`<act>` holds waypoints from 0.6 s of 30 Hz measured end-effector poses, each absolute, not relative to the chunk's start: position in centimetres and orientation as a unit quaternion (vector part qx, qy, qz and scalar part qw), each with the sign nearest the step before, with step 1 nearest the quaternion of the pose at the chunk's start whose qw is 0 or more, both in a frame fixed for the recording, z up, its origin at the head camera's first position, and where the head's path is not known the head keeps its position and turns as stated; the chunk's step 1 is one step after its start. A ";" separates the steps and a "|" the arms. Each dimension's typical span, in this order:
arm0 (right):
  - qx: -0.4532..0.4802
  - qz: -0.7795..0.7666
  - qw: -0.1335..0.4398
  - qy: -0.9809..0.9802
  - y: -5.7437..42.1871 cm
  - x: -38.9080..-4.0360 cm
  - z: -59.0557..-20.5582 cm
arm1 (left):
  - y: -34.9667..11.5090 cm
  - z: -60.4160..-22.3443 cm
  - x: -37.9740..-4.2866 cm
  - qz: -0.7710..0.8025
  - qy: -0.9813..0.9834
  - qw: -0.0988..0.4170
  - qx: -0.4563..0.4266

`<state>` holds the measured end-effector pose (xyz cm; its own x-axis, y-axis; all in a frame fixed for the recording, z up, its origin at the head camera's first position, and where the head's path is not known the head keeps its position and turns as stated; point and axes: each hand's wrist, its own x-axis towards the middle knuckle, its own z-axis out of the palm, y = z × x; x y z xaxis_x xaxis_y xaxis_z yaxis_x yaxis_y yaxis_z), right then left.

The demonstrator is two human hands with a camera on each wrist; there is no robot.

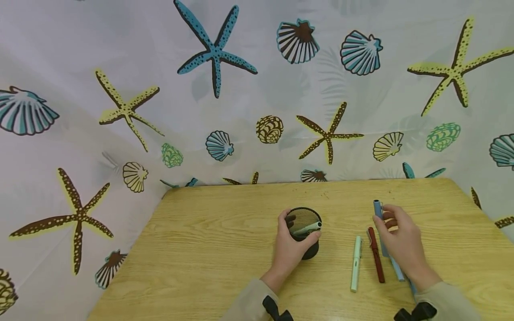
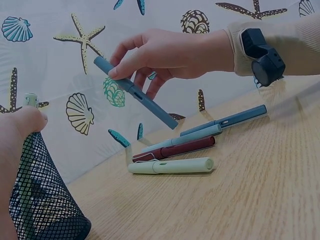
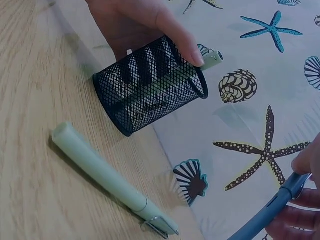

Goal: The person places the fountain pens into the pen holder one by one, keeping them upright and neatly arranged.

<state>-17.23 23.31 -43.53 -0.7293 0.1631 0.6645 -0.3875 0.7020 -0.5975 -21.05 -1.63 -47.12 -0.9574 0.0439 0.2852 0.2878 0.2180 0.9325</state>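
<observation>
My left hand (image 1: 288,249) grips a black mesh pen cup (image 3: 150,90), thumb near its rim and fingers round the far side. Inside the cup leans a pale green pen (image 1: 308,229), its end poking above the rim. To the right, my right hand (image 1: 406,244) pinches a blue fountain pen (image 2: 150,103) between thumb and fingers. That pen is tilted and held up off the table in the left wrist view. Beneath and beside this hand lie a mint green pen (image 1: 356,263), a dark red pen (image 1: 376,256), a light blue pen (image 1: 397,269) and a dark blue pen (image 2: 242,118).
The wooden table (image 1: 209,249) carries the cup and the row of pens, which lie roughly side by side. A white cloth (image 1: 249,89) printed with starfish and shells hangs behind the table and along its sides.
</observation>
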 end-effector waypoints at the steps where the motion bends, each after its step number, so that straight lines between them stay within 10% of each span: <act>1: 0.070 0.384 0.361 -0.847 23.0 -17.3 -43.5 | -1.6 -47.1 -21.0 -0.618 -0.773 0.099 -0.107; 18: 0.121 0.395 0.371 -0.832 20.7 -18.3 -42.4 | -1.7 -46.9 -20.7 -0.613 -0.778 0.097 -0.103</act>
